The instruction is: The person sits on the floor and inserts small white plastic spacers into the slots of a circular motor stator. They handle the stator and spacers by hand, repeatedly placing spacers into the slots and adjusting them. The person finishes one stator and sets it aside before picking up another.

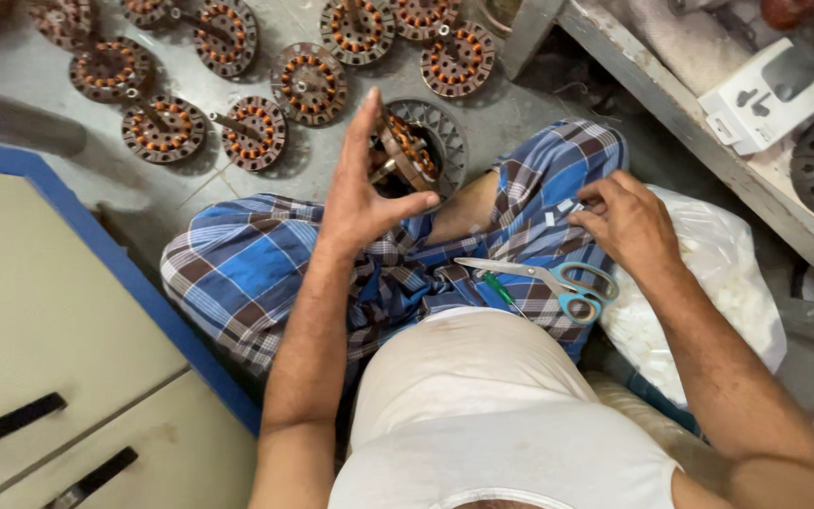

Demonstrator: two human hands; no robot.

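I sit cross-legged on the floor in a blue checked cloth. My left hand point(362, 193) holds a round wound stator with copper coils point(407, 151) upright above my knee, thumb under it and fingers stretched up. My right hand point(622, 221) rests on my right thigh, fingertips pinching small white slips point(558, 209) lying on the cloth. Scissors with teal handles point(548, 278) lie across my lap, a green-handled tool point(499, 290) beside them. A dark round housing point(445, 137) sits on the floor behind the stator.
Several more wound stators point(256, 132) lie spread on the grey floor ahead. A cream cabinet with a blue edge point(96, 245) stands at my left. A white plastic bag point(718, 283) lies by my right hip, below a shelf point(708, 141) with a white socket box point(765, 94).
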